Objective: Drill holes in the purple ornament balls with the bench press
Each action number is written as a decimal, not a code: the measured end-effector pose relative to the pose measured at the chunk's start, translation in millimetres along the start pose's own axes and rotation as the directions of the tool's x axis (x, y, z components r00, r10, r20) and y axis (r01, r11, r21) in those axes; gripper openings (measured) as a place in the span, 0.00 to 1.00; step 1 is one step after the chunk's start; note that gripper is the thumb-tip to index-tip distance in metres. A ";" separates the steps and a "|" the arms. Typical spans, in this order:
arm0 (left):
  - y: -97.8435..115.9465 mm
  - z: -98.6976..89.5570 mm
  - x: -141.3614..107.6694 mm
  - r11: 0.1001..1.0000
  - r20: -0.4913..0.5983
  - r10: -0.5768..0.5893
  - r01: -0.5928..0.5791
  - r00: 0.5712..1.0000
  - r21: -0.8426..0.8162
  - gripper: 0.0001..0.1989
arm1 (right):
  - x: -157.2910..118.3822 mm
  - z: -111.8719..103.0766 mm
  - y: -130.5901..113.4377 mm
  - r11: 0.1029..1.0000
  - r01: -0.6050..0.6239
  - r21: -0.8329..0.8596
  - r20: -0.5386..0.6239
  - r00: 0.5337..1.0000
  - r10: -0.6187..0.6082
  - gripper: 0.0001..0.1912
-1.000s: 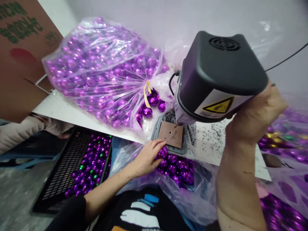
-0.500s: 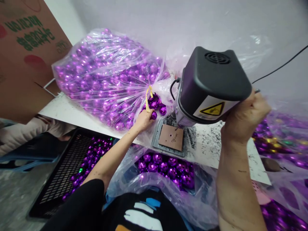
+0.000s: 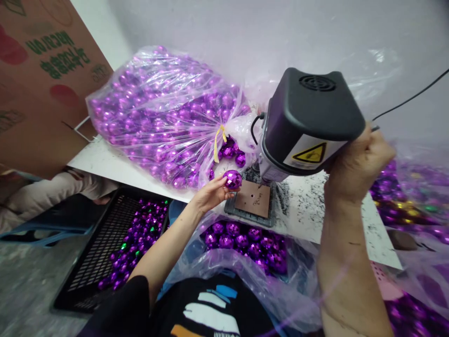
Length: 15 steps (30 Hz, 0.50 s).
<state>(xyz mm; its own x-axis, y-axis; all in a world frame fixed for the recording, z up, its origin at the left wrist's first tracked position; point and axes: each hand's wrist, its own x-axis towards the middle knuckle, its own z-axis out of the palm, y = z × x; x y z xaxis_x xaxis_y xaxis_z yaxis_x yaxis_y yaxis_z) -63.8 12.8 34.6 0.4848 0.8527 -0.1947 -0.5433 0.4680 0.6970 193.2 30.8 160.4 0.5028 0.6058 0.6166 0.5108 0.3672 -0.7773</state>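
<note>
My left hand (image 3: pixel 212 191) holds a shiny purple faceted ball (image 3: pixel 232 180) between thumb and fingers, just left of and above a brown square plate (image 3: pixel 253 200). The plate has a small hole in its middle and lies on a grey metal base (image 3: pixel 229 206). My right hand (image 3: pixel 363 161) is closed at the right side of a black machine (image 3: pixel 315 103) with a yellow warning label. A dark handle end shows above the fist; the rest of that handle is hidden. Several loose purple balls (image 3: pixel 228 150) lie behind the left hand.
A tied clear bag (image 3: pixel 157 117) of purple balls fills the table's (image 3: pixel 301 220) left side. More balls (image 3: pixel 245 241) lie in plastic at my lap. A black crate (image 3: pixel 84 267) stands at left, near a cardboard box (image 3: pixel 45 93) and another person's leg (image 3: pixel 52 196).
My left hand has lifted a purple ball from the loose pile and carried it right, toward the brown plate. My right hand stays at the machine.
</note>
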 end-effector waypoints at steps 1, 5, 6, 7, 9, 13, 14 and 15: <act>-1.9 2.0 -0.7 0.998 0.001 -0.021 0.021 1.000 -0.060 0.17 | -0.2 -0.1 0.3 1.000 -0.007 -0.002 -0.002 1.000 0.007 0.31; -9.7 7.4 -3.1 0.960 0.028 -0.106 0.109 0.994 -0.256 0.19 | -0.2 -0.1 -0.4 1.000 -0.016 -0.021 -0.011 1.000 0.015 0.31; -11.8 7.7 -3.6 0.945 0.035 -0.119 0.124 0.992 -0.301 0.19 | -0.2 0.1 -0.9 1.000 -0.013 -0.024 -0.011 1.000 0.012 0.31; -13.9 7.5 -4.1 0.931 0.038 -0.130 0.135 0.991 -0.340 0.20 | -0.1 0.3 -1.4 1.000 -0.009 -0.023 -0.012 1.000 0.009 0.31; -18.1 6.3 -5.0 0.907 0.029 -0.147 0.147 0.989 -0.395 0.22 | -0.1 1.0 -2.6 1.000 0.000 -0.008 -0.013 1.000 0.000 0.31; -24.3 3.9 -6.1 0.895 0.018 -0.172 0.164 0.985 -0.414 0.23 | -0.4 3.2 -5.6 0.999 0.024 0.033 -0.023 0.999 -0.023 0.34; -25.2 3.7 -6.4 0.900 0.024 -0.172 0.167 0.985 -0.402 0.23 | -0.5 3.8 -6.2 0.999 0.033 0.034 -0.027 0.999 -0.032 0.35; -26.0 3.7 -6.8 0.908 0.031 -0.171 0.170 0.985 -0.383 0.23 | -0.5 4.2 -6.8 0.999 0.040 0.034 -0.032 0.999 -0.039 0.35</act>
<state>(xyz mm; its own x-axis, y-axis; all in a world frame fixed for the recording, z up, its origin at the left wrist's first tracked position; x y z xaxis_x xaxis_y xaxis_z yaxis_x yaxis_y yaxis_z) -50.4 -6.0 20.3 0.5916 0.7525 -0.2893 -0.6738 0.6585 0.3350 186.5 31.0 164.8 0.5046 0.5683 0.6499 0.5068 0.4145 -0.7559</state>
